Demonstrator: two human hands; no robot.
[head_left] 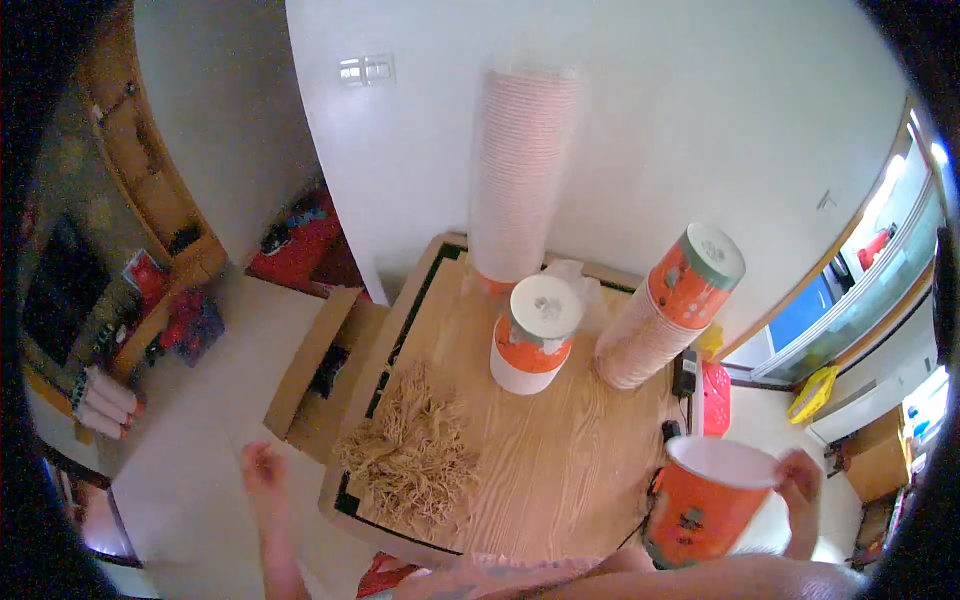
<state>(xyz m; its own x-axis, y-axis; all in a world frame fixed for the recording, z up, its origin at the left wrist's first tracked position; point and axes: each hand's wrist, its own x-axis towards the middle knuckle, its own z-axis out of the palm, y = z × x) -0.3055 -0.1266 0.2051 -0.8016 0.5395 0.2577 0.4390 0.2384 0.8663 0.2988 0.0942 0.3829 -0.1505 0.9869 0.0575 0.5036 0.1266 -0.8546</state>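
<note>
taking the middle of the table as the clock's centre, an orange paper bucket with a white rim [712, 512] is at four o'clock, its mouth up and its base partly hidden by the right forearm. the dark print on its wall is too blurred to make out. the right hand [798, 480] is clamped on the bucket's far-right rim; some of its fingers are hard to separate there. the right forearm enters from the lower edge, runs low toward four o'clock and bends up to the rim.

the left hand [265, 466] is raised at about half past eight, beside the table and apart from the bucket. it is smeared by blur, so i cannot tell whether its fingers are together or apart. its forearm rises nearly straight, cut off below.

nearest it are an open brown cardboard carton [305, 385] at nine o'clock, the dark contents unclear, and a heap of crinkled tan paper strips [410, 460] at eight, on the wood-grain table [560, 480].

a tall white stack of nested paper buckets [522, 170] stands at twelve, its lower front partly covered by a short orange-and-white upturned bucket stack [530, 365].
</note>
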